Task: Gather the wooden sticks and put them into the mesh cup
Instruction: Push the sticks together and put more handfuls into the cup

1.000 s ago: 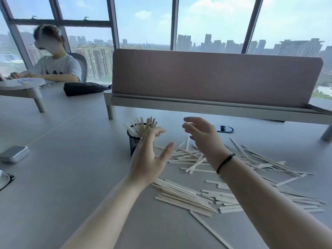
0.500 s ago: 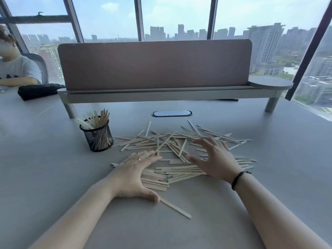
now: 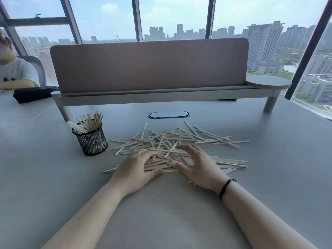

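A loose pile of thin pale wooden sticks [image 3: 181, 141] lies spread across the grey table [image 3: 161, 212] in front of me. A black mesh cup [image 3: 90, 139] stands upright left of the pile, with several sticks poking out of its top. My left hand [image 3: 136, 168], with a ring on it, rests palm down on the near left part of the pile, fingers curled over a bunch of sticks. My right hand [image 3: 199, 168], a black band at the wrist, lies on the near right part with fingers spread and bent, raking sticks inward. The two thumbs nearly meet.
A pink divider panel on a raised grey shelf [image 3: 149, 69] crosses the table behind the pile, with a round side shelf [image 3: 268, 82] at its right end. An oval cable port [image 3: 168, 115] sits in the table. A person [image 3: 12, 72] and a black pouch [image 3: 32, 94] are at far left.
Both hands came down from the air beside the cup onto the pile, then slid toward each other, bunching sticks between them. The camera view turned right and down.
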